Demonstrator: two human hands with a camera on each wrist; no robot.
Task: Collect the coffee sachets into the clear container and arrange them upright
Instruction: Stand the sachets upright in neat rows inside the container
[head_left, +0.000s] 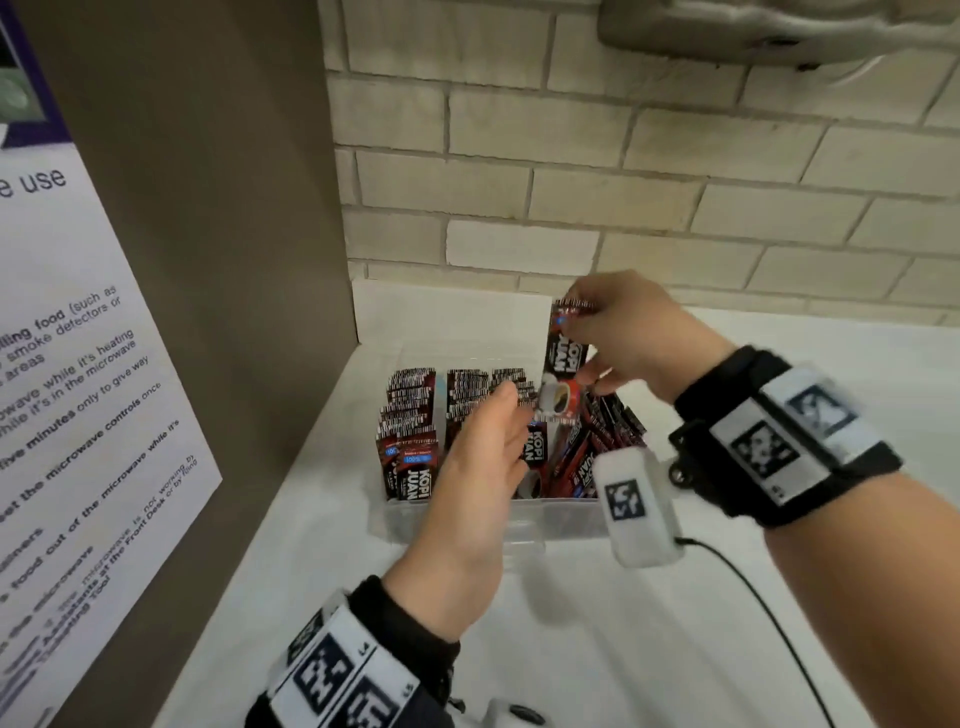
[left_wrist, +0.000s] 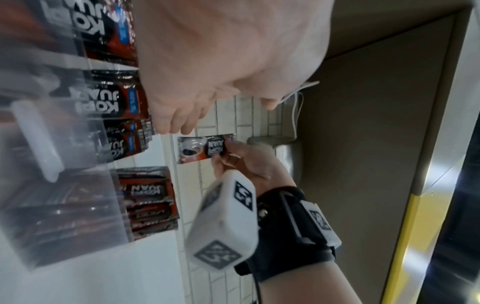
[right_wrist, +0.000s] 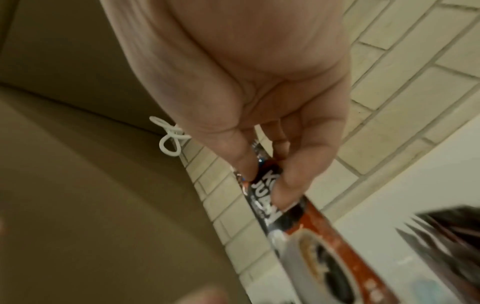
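Note:
A clear container (head_left: 561, 519) stands on the white counter, divided into compartments. Black-and-red coffee sachets stand upright in its left compartment (head_left: 410, 441) and middle compartment (head_left: 467, 395); those on the right (head_left: 608, 431) lean loosely. My right hand (head_left: 579, 343) pinches one sachet (head_left: 563, 358) near its top and holds it upright above the container's right part. The right wrist view shows thumb and fingers (right_wrist: 262, 181) clamped on that sachet (right_wrist: 311, 236). My left hand (head_left: 498, 415) reaches into the middle compartment, fingers against the sachets and holding nothing that I can see.
A brown side panel (head_left: 208, 260) with a printed notice (head_left: 78, 389) rises close on the left. A brick wall (head_left: 623, 208) runs behind the container. White counter (head_left: 649, 649) spreads in front and to the right, crossed by a black cable (head_left: 753, 597).

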